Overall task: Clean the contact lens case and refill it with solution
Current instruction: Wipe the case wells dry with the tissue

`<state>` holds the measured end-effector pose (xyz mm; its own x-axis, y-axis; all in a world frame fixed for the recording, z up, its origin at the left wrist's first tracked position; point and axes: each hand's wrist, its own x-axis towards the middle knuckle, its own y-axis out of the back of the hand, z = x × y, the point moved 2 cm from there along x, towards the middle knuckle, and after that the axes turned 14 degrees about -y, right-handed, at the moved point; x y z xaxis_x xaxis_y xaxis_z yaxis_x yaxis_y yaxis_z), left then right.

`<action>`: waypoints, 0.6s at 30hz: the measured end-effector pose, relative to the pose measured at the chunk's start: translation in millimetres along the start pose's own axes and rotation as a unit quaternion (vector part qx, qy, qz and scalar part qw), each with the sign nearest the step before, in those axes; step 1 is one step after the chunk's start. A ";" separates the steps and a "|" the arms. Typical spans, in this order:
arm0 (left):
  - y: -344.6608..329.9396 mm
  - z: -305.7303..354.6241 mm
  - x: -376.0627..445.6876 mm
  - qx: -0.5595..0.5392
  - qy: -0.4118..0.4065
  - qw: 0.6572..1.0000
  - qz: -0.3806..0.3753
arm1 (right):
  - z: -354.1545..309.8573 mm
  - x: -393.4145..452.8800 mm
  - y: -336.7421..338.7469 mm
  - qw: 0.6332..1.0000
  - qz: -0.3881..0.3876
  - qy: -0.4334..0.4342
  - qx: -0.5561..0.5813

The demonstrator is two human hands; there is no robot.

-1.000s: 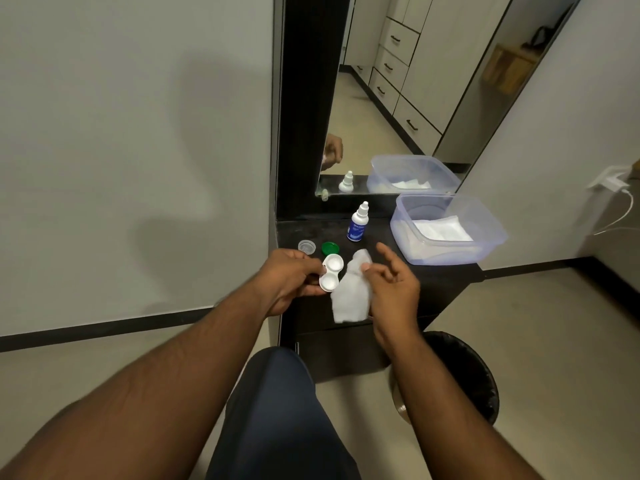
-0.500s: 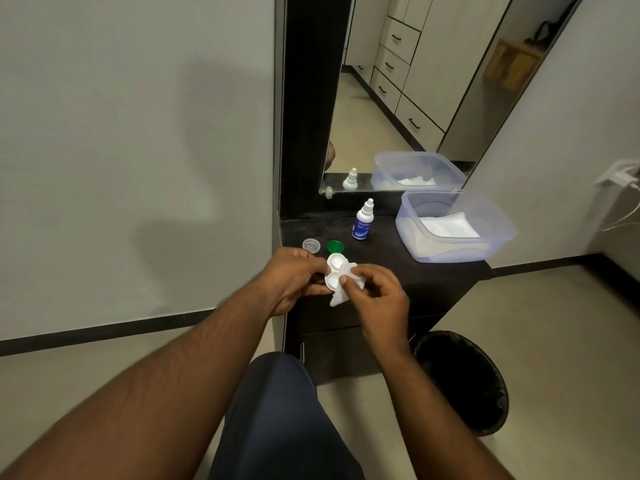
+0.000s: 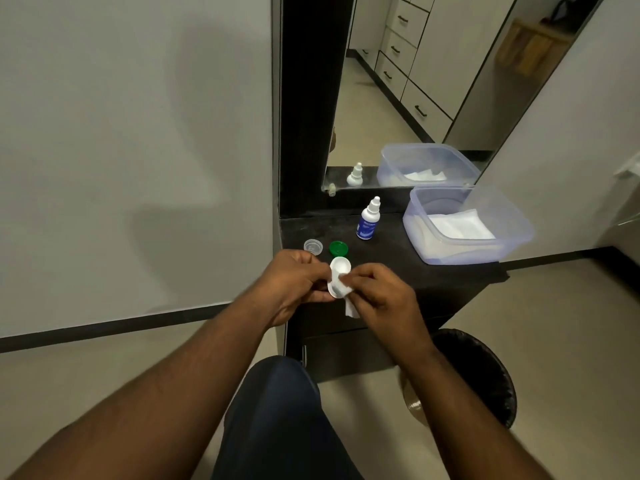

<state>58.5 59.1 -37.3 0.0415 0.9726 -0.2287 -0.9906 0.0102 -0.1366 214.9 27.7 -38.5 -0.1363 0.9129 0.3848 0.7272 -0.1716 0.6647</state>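
My left hand (image 3: 294, 282) grips the white contact lens case (image 3: 338, 270) by its left side, above the front of the dark counter (image 3: 433, 271). Both wells are uncapped. My right hand (image 3: 377, 292) pinches a white tissue (image 3: 350, 306) and presses it into the nearer well, with a corner of the tissue hanging below the fingers. A clear cap (image 3: 313, 245) and a green cap (image 3: 338, 248) lie on the counter just behind the case. The solution bottle (image 3: 368, 220), white with a blue label, stands upright farther back.
A clear plastic tub (image 3: 512, 237) holding white tissues sits at the counter's right end. A mirror (image 3: 415, 98) rises behind the counter. A black-lined bin (image 3: 485, 372) stands on the floor to the right, below the counter. My knee is in the lower middle.
My right hand went from holding the tissue loose beside the case to bunching it and pressing it into the near well. The left hand kept its hold on the case.
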 end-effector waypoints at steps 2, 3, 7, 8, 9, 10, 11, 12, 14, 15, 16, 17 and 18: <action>0.2 -1.2 2.1 0.005 -0.007 1.000 -0.009 | 4.8 2.7 -0.5 0.996 -0.040 0.036 -0.067; 0.2 -1.7 2.8 0.007 -0.009 1.000 -0.013 | 7.0 4.2 1.1 0.993 -0.054 0.054 -0.087; 0.8 -1.2 5.5 0.010 -0.007 1.000 -0.028 | 9.0 13.8 9.8 0.967 -0.131 0.143 -0.167; 1.4 -1.2 5.9 0.008 -0.007 0.999 -0.032 | 7.7 17.0 11.6 0.958 -0.147 0.163 -0.187; 2.0 -1.7 6.3 0.007 -0.007 0.999 -0.036 | 6.0 19.8 12.9 0.949 -0.160 0.180 -0.203; 2.4 -2.0 6.4 0.007 -0.008 0.999 -0.038 | 4.5 22.2 13.7 0.941 -0.171 0.196 -0.216; 2.6 -2.7 5.9 0.010 -0.010 0.999 -0.038 | 3.0 23.6 13.9 0.933 -0.179 0.212 -0.228; 2.4 -3.1 5.5 0.015 -0.014 0.999 -0.036 | 2.1 25.0 13.9 0.925 -0.187 0.228 -0.241; 1.1 -3.8 4.7 0.029 -0.022 0.999 -0.027 | 1.9 25.9 13.7 0.911 -0.193 0.253 -0.261; 0.4 -3.7 4.6 0.034 -0.026 0.999 -0.021 | 1.6 26.0 14.0 0.908 -0.193 0.258 -0.267; -0.2 -3.5 3.9 0.037 -0.028 0.999 -0.017 | 1.4 25.1 14.1 0.907 -0.192 0.258 -0.273; -0.4 -3.1 3.2 0.039 -0.030 0.999 -0.014 | 1.5 23.4 13.3 0.908 -0.189 0.250 -0.278; -0.4 -2.6 2.4 0.042 -0.031 0.999 -0.013 | 1.0 21.1 12.1 0.914 -0.182 0.233 -0.279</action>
<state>59.3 60.9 -40.3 0.0617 0.9843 -0.1653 -0.9968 0.0523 -0.0607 221.5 45.2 -23.0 -0.6672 0.7124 0.2174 0.1378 -0.1687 0.9760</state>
